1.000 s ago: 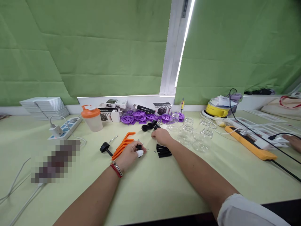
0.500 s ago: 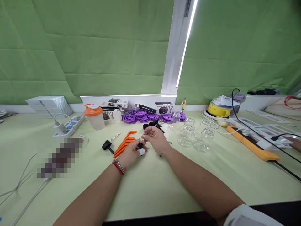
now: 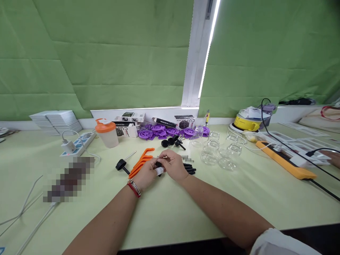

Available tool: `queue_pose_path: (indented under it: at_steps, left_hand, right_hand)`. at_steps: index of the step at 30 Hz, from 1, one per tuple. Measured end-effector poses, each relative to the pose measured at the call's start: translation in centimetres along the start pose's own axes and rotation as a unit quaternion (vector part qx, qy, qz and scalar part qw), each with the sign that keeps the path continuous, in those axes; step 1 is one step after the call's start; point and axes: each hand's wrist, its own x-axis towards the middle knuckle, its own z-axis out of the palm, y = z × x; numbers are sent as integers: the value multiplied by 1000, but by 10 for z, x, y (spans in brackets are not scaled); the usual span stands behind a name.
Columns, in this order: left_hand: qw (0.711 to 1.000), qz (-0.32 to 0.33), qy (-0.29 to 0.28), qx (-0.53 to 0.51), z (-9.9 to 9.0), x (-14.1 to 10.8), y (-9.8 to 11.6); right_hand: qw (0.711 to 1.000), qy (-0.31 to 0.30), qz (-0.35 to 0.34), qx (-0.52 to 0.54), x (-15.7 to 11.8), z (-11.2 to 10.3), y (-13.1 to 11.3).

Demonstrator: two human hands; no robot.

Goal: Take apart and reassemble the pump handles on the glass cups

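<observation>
My left hand (image 3: 147, 174), with a white wrap on one finger, is closed round a small black part (image 3: 158, 164). Against it, my right hand (image 3: 174, 165) has its thumb and fingers pinched at the top of that part; whatever they hold is too small to make out. Orange handle-like pieces (image 3: 142, 161) lie just left of my hands. To the right are metal springs (image 3: 188, 159) and black rods (image 3: 189, 169). Black knobs (image 3: 172, 141) lie behind my hands, and another black knob with a stem (image 3: 121, 164) rests farther left.
Purple plastic parts (image 3: 159, 131) and cup holder boxes (image 3: 127, 129) line the back. Glass jars (image 3: 209, 156) stand right of centre. A shaker bottle (image 3: 107, 132) and a power strip (image 3: 81, 143) are left. An orange-edged strip (image 3: 289, 163) and another person's hand (image 3: 333, 157) are right.
My right hand has come down and toward me, meeting my left hand at the black part. The black knobs, springs and rods show more fully.
</observation>
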Motion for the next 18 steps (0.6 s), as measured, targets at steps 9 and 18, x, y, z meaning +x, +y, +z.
queue_pose_path:
  at_steps: [9,18]
  left_hand:
    - [997,-37,13,62,-15,0,-4]
    - [989,-88,30,112,-25,-4,11]
  right_hand:
    - [970,-149,-52,-184,-10,-10,-9]
    - [940,-97,127,-302,22,-77,12]
